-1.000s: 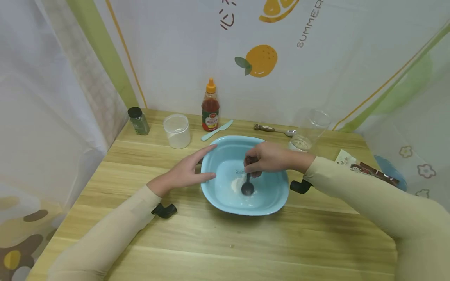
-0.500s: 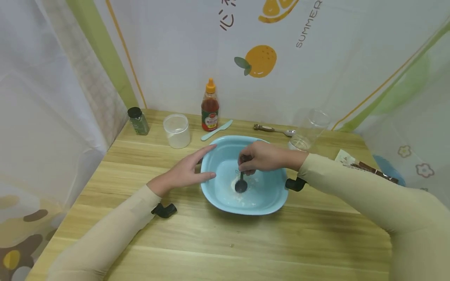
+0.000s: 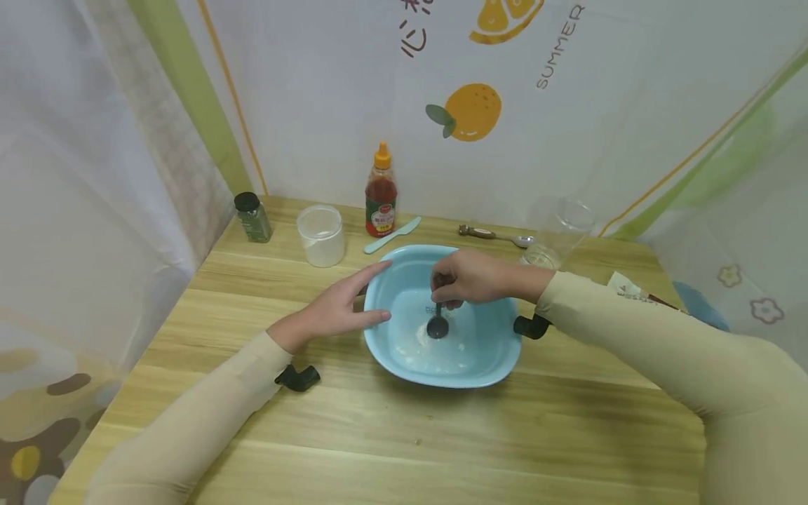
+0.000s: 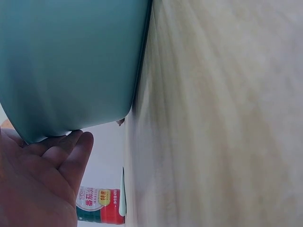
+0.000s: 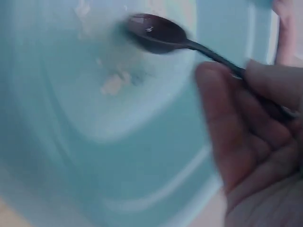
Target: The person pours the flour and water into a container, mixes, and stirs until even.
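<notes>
A light blue basin (image 3: 480,351) sits on the wooden table with a white, partly wet-looking powdery patch (image 3: 419,354) on its floor. My right hand (image 3: 473,275) reaches over it and pinches the handle of a small dark spoon (image 3: 438,327), whose bowl is low over the white patch. In the right wrist view, the spoon's bowl (image 5: 156,32) has a wet shine. At the basin's left side, my left hand (image 3: 337,306) holds the rim: the thumb lies over the edge, while in the left wrist view the fingers (image 4: 71,161) lie against the outside, under the rim.
Behind the basin stand a red sauce bottle (image 3: 381,196), a lidded clear tub (image 3: 322,238) and a black-capped jar (image 3: 254,219). A pale green knife (image 3: 391,236) and a metal spoon (image 3: 495,235) lie there too. A clear cup (image 3: 558,235) and a packet (image 3: 631,289) are to the right.
The spoon in my right hand has moved left and then slightly away from me across the white patch. My left hand keeps its place on the rim.
</notes>
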{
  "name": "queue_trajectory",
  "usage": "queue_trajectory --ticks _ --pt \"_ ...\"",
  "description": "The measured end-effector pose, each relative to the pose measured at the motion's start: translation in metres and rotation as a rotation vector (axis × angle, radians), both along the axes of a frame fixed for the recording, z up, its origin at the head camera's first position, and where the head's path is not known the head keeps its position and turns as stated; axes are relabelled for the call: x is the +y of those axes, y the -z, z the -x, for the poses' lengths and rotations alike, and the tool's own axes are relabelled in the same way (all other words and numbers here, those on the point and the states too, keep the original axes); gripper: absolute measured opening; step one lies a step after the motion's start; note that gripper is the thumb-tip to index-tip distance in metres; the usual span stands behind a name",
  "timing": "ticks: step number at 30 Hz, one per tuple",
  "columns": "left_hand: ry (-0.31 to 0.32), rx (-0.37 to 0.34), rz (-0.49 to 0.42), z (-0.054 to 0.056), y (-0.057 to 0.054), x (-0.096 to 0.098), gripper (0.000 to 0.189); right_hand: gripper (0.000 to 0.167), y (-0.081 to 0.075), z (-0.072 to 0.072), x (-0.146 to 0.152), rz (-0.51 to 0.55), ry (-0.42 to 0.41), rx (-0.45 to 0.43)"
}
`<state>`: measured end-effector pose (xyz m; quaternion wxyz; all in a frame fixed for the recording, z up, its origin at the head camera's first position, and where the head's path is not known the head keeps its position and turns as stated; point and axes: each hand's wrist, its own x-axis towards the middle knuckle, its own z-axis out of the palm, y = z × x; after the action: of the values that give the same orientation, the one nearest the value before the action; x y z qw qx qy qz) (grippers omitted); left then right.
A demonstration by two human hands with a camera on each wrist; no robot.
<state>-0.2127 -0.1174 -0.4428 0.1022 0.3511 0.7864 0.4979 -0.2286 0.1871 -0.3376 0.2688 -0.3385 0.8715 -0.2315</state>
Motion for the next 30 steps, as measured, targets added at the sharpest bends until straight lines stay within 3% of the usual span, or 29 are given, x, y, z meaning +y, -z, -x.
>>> queue_trajectory --ticks 4,8,14,18,30 --pt "-0.005 0.002 -0.001 0.0 0.0 0.0 0.093 0.01 -0.002 -0.002 0.001 -0.053 -0.027 -0.056" --pt "-0.004 0.01 0.002 0.001 0.001 0.0 0.092 0.011 0.001 0.0 -0.003 0.006 -0.063 -0.074" --pt "-0.004 0.019 0.003 0.002 0.003 0.002 0.092 0.011 0.0 0.011 0.005 -0.063 0.119 0.069" --pt "-0.004 0.02 0.005 0.002 0.003 0.002 0.092 0.012 0.001 0.014 0.005 -0.075 0.169 0.16" --pt "-0.007 0.017 0.004 0.002 0.003 0.001 0.092 0.006 0.006 -0.005 -0.001 0.132 0.059 0.246"
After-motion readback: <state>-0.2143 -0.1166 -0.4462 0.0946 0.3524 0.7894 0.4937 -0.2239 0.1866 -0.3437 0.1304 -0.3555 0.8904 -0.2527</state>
